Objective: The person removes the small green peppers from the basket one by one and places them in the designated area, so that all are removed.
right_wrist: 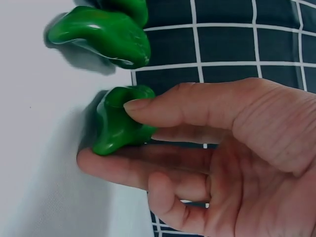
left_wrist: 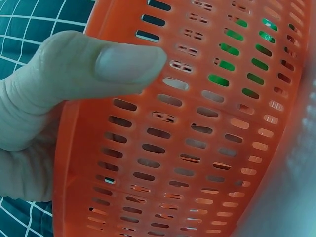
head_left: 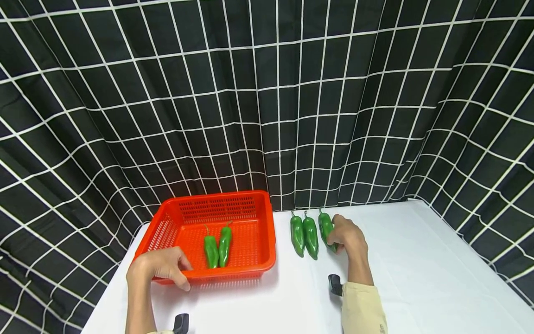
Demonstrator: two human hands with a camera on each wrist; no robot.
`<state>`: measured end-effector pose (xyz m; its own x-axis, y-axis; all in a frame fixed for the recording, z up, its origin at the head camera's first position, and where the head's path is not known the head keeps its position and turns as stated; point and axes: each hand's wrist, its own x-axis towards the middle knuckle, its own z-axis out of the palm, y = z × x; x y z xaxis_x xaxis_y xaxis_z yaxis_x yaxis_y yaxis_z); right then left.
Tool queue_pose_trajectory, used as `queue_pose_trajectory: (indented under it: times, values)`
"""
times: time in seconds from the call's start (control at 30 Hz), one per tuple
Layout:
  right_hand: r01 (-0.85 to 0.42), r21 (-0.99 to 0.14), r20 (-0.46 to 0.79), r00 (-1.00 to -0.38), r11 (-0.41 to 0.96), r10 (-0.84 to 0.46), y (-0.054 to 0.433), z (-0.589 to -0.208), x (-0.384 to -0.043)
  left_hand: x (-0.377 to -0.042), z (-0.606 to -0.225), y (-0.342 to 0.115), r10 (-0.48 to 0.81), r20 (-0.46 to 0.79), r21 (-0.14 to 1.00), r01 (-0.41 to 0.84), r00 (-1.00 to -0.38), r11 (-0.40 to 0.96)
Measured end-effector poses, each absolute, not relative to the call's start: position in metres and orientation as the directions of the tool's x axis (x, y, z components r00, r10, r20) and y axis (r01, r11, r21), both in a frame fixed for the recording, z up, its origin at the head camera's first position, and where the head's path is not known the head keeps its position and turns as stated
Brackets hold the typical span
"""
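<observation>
My left hand [head_left: 162, 266] grips the near left rim of a red plastic basket [head_left: 270, 241], its thumb [left_wrist: 131, 64] lying along the slotted outer wall in the left wrist view. Inside the basket lie two green peppers [head_left: 211, 250] side by side, stems toward the back. On the white table to the right, my right hand [head_left: 348, 234] pinches a green pepper [right_wrist: 121, 118] between thumb and fingers. Two more green peppers [head_left: 297, 234] [head_left: 310, 235] lie just left of it, close together with stems pointing away.
A black curtain with a white grid [head_left: 279, 102] hangs behind the table and along both sides. The white tablecloth [head_left: 425, 269] stretches to the right and in front. Dark wrist-worn devices [head_left: 335, 284] show at both wrists.
</observation>
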<state>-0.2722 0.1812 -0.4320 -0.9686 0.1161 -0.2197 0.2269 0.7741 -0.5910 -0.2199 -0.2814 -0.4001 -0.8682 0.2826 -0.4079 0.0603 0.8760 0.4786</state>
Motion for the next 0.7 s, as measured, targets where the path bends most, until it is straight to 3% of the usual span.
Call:
queue_pose_trajectory:
  times: [0.7]
  values:
    - [0.27, -0.569, -0.338, -0.938, 0.777, 0.079, 0.1853, -0.4298, -0.2699, -0.2203, -0.3979, -0.28, 0.271, -0.408, 0.473, 0.053, -0.872, 0.88]
